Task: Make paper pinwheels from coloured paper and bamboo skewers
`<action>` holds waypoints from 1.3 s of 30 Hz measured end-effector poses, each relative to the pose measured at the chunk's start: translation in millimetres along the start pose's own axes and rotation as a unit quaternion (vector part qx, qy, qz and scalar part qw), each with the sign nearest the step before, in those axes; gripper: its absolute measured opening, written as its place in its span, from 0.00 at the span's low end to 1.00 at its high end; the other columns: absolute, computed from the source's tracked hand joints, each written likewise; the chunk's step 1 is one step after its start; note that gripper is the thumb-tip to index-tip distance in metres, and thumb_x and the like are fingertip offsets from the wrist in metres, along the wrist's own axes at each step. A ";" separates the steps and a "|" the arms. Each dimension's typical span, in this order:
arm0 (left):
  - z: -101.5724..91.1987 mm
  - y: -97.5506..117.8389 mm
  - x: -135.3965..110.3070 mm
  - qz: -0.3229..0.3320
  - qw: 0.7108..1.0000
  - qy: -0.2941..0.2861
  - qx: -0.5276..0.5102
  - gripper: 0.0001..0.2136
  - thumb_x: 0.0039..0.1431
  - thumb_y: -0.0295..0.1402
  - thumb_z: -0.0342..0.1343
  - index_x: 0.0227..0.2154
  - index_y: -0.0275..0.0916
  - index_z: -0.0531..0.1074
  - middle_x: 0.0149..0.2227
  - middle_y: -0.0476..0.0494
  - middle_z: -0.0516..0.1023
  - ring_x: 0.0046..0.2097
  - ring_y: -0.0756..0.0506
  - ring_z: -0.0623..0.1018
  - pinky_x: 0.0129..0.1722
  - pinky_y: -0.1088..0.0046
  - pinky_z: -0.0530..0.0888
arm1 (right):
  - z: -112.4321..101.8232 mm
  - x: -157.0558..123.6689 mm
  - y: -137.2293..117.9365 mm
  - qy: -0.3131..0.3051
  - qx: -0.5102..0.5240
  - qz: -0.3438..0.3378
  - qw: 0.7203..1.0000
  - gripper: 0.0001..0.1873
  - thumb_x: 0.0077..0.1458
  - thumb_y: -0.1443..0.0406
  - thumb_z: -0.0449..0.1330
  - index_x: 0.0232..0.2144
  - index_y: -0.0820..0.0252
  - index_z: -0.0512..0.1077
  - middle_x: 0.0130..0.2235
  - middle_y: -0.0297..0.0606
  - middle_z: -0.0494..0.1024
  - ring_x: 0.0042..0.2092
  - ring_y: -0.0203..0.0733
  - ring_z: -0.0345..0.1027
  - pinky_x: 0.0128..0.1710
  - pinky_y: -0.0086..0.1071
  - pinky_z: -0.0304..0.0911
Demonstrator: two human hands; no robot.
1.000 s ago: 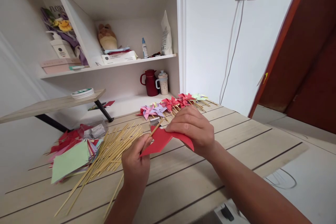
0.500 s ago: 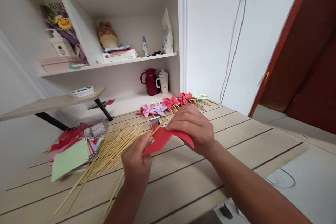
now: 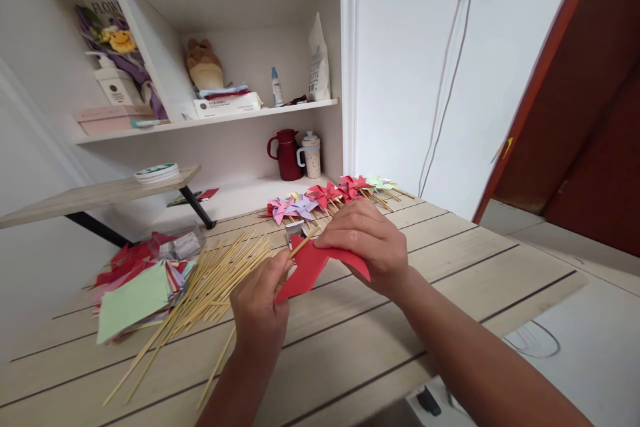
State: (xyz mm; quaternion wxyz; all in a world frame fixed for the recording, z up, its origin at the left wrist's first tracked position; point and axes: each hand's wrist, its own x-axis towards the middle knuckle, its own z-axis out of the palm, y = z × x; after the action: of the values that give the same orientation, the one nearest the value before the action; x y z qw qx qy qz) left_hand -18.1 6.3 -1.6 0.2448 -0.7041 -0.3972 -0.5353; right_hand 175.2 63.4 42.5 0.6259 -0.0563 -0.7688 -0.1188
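Note:
Red paper (image 3: 306, 267), partly folded over, is held up between my two hands above the table. My left hand (image 3: 261, 293) is closed around a thin wooden stick (image 3: 304, 243), whose end pokes out towards the upper right beside the paper. Over the paper's upper right part, my right hand (image 3: 367, 240) curls with its fingers pressed on it; the fingertips are hidden. A small open box (image 3: 295, 232) sits just behind the paper. Beyond my hands lies a row of finished paper pinwheels (image 3: 325, 195) in pink, lilac, red and green on sticks.
Left of my hands lie many loose wooden sticks (image 3: 210, 283) and a stack of coloured paper squares (image 3: 133, 300). A small raised wooden stand (image 3: 100, 195) is at the far left. A dark red jug (image 3: 287, 155) and a speckled cup (image 3: 312, 157) stand on the shelf behind.
The left part of the red paper has shifted slightly, its lower corner now a little further right. Both hands keep nearly the same place and grip.

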 end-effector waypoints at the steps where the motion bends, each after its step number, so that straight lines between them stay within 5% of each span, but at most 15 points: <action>1: 0.0 0.1 0.2 0.001 1.000 0.000 -0.001 0.10 0.63 0.23 0.54 0.43 0.38 0.77 0.34 0.45 0.85 0.34 0.47 0.84 0.33 0.78 0.79 | -0.1 0.2 -0.3 0.000 0.002 0.001 1.000 0.10 0.67 0.64 0.57 0.37 0.56 0.79 0.32 0.38 0.82 0.35 0.41 0.74 0.37 0.38 0.67; 15: -0.5 0.9 0.6 0.036 0.999 0.006 0.025 0.08 0.65 0.24 0.54 0.43 0.35 0.76 0.34 0.42 0.85 0.34 0.47 0.84 0.33 0.76 0.78 | 3.2 -2.4 2.0 0.004 0.007 -0.008 1.000 0.07 0.66 0.64 0.60 0.37 0.58 0.79 0.32 0.38 0.82 0.34 0.42 0.74 0.36 0.39 0.68; 25: -0.7 -0.9 -2.3 0.030 0.999 0.007 0.025 0.16 0.60 0.17 0.48 0.45 0.35 0.76 0.36 0.43 0.84 0.37 0.48 0.84 0.37 0.77 0.79 | 3.7 -3.1 2.7 0.013 0.020 -0.002 1.000 0.09 0.66 0.63 0.59 0.37 0.58 0.79 0.31 0.39 0.82 0.34 0.42 0.74 0.36 0.40 0.67; 39: 0.0 0.2 -2.0 0.020 0.999 0.004 0.025 0.11 0.65 0.23 0.52 0.44 0.37 0.77 0.36 0.43 0.85 0.36 0.48 0.84 0.35 0.76 0.78 | 3.7 -2.8 2.0 0.015 0.028 -0.002 1.000 0.09 0.67 0.63 0.58 0.38 0.58 0.78 0.32 0.39 0.82 0.34 0.42 0.74 0.36 0.40 0.67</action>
State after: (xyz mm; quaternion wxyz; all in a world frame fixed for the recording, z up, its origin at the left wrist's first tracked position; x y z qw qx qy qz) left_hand -18.1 5.5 -3.4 0.2746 -0.7031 -0.3957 -0.5232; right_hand 172.7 66.4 39.3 0.6383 -0.0353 -0.7625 -0.0997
